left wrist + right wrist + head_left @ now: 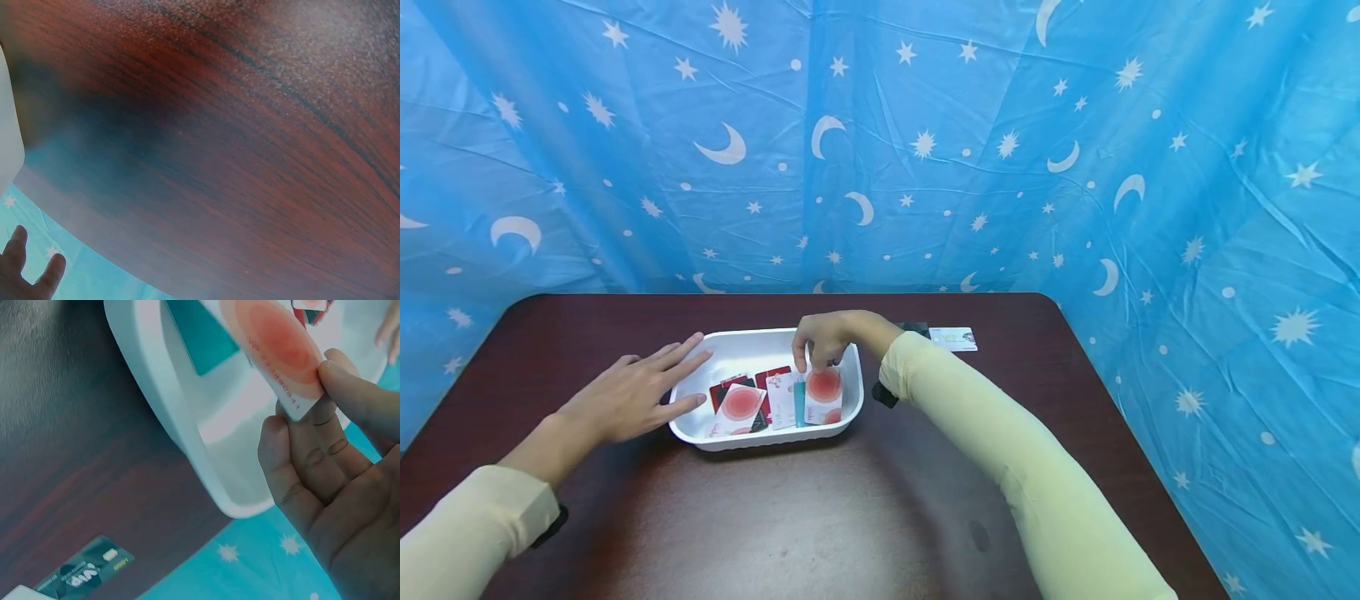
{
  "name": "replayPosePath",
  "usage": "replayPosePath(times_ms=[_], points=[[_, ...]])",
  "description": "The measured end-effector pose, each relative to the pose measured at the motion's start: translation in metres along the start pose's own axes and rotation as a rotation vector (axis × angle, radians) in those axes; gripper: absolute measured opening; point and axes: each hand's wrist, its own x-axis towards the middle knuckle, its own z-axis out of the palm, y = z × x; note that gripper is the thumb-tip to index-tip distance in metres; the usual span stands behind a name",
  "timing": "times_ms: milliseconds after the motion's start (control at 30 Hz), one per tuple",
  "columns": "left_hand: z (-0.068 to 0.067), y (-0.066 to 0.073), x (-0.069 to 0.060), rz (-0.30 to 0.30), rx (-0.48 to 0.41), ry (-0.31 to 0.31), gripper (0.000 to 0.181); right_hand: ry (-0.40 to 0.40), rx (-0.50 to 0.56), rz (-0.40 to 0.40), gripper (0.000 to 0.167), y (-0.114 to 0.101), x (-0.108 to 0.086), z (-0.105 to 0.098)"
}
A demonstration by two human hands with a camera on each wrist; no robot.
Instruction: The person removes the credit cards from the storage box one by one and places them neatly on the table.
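A white plastic tray (737, 342) on the dark table holds several cards. My right hand (826, 336) reaches over its right part and pinches a white card with a red circle pattern (281, 350) between thumb and fingers. In the right wrist view a teal card (203, 340) lies in the tray below it. Another red-circle card (742, 403) lies at the tray's left among red, black and white cards. With fingers spread and straight, my left hand (628, 396) is at the tray's left edge; whether it touches the rim I cannot tell.
Beyond the tray's right end, a white card (953, 338) and a dark green VIP card (84, 572) lie on the table (820, 517). Behind and to the right hangs a blue curtain (880, 150) with moons and stars.
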Motion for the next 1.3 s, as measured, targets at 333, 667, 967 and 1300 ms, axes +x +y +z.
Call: replayPosePath(times_ms=[333, 667, 967, 1300], points=[[0.001, 0.000, -0.001, 0.003, -0.004, -0.002, 0.079, 0.091, 0.174, -0.083, 0.015, 0.012, -0.031, -0.030], [0.000, 0.000, -0.002, 0.003, -0.005, -0.004, 0.078, 0.318, 0.329, -0.112, 0.011, 0.039, -0.064, -0.054], [-0.001, 0.000, -0.001, 0.008, -0.002, -0.001, 0.078, 0.492, 0.481, -0.092, 0.012, 0.081, -0.087, -0.061], [0.000, 0.000, -0.001, 0.009, 0.003, -0.002, 0.078, 0.600, 0.559, 0.064, 0.021, 0.127, -0.099, -0.046]])
